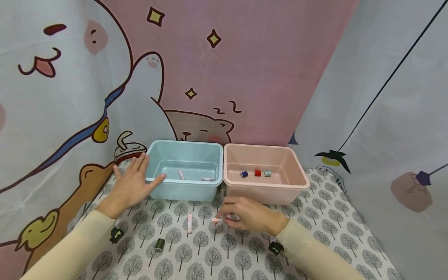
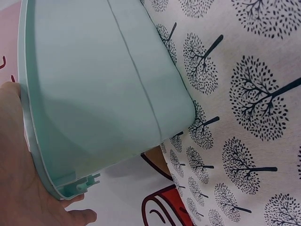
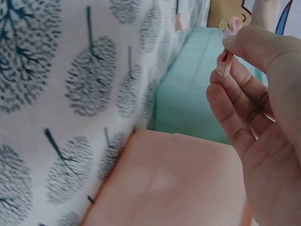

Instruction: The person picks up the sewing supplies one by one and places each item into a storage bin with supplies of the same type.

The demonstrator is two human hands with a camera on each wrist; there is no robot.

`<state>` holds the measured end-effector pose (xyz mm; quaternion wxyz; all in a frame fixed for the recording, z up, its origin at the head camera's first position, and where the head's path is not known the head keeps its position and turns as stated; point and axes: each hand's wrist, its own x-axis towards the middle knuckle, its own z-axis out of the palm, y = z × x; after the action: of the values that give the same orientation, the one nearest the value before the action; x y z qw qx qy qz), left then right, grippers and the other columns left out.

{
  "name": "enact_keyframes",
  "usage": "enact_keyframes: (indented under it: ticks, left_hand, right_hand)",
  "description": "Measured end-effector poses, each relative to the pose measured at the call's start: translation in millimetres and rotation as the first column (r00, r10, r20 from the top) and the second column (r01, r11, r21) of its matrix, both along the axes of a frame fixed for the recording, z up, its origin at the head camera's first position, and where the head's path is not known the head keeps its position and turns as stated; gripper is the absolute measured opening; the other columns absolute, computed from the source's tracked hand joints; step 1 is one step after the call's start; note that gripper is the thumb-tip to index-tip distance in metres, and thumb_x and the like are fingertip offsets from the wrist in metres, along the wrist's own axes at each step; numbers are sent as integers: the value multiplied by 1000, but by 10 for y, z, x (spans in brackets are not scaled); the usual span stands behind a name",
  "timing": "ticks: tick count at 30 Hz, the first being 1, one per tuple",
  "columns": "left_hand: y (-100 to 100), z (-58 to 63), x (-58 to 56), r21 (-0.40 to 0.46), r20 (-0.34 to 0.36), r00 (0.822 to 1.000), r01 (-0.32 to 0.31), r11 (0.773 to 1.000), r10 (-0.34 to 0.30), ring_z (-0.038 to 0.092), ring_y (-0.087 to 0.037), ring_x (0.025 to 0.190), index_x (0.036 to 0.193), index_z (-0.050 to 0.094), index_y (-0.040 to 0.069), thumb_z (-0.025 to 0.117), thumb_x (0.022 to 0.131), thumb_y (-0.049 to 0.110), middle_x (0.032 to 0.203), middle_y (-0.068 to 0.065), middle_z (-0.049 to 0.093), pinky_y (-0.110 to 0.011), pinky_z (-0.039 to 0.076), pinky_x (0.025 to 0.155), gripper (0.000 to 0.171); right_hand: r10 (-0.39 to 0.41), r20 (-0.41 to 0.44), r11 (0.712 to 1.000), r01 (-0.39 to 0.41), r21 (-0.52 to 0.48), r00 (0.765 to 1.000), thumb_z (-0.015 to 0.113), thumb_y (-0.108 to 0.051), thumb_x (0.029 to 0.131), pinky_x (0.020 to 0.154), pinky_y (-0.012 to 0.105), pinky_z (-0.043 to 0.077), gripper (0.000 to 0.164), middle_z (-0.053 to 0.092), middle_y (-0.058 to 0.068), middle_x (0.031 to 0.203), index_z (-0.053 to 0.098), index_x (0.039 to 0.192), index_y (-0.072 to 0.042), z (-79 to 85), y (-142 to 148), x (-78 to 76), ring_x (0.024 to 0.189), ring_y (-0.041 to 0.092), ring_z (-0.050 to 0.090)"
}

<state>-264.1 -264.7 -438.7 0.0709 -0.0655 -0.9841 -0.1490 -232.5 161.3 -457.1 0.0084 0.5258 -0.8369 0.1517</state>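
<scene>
My right hand (image 1: 250, 214) pinches a folded pink-and-white measuring tape (image 3: 225, 63) between thumb and fingers, just above the cloth in front of the two bins. With its fingers straight and spread, my left hand (image 1: 131, 192) rests at the left side of the light blue bin (image 1: 185, 191). Inside that bin lie two folded measuring tapes (image 1: 181, 174). Another folded measuring tape (image 1: 189, 223) lies on the cloth between my hands. A dark green thread spool (image 1: 160, 245) is nearer to me. In the pink bin (image 1: 262, 191) sit a blue spool (image 1: 244, 174), a red spool (image 1: 257, 173) and a teal spool (image 1: 267, 174).
The bins stand side by side at the back of a table covered by a tree-print cloth (image 1: 213, 256). Behind them hangs a cartoon-printed curtain (image 1: 262, 77), which continues along both sides. Dark wrist straps (image 1: 276, 247) show below each sleeve.
</scene>
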Motion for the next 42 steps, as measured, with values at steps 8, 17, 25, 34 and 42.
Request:
enact_keyframes:
  ticks: [8,17,25,34,42]
  left_hand:
    - [-5,-13,29,-1,-2,1000,-4,1000,4,14,-62,178,187,10,0,45,111,87,195,-27,9,-99,-12,127,120]
    - [27,15,-7,1,-1,1000,1,1000,-1,13,-63,178,186,12,0,44,111,88,195,-26,8,-98,-14,129,120]
    - [28,28,-6,5,-2,1000,1,1000,-1,13,-63,178,186,13,0,44,111,88,195,-27,8,-98,-13,129,120]
    - [24,11,-6,3,0,1000,1,1000,-1,12,-62,178,186,11,0,44,111,88,195,-27,8,-97,-14,128,120]
    - [5,0,7,10,-2,1000,-1,1000,2,13,-64,178,186,12,0,44,111,87,195,-28,9,-98,-14,128,120]
  right_hand:
    - [28,-45,998,-31,-54,999,85,-12,105,86,14,64,24,75,-5,116,87,129,-18,217,-30,2,94,4,71]
    - [27,-74,997,-32,-75,997,85,-12,106,86,11,62,25,78,-5,119,87,129,-18,435,-66,-8,96,1,71]
    - [21,-75,996,-27,-87,997,84,-10,106,90,10,63,24,78,-4,122,86,129,-17,535,-85,-39,100,0,73]
    - [10,-97,995,-20,-97,995,85,-10,105,92,12,65,23,80,-1,125,86,128,-16,634,-115,-95,106,7,78]
    - [1,-98,994,-12,-107,995,83,-11,107,90,10,62,25,79,-4,121,86,131,-17,733,-161,-181,103,5,76]
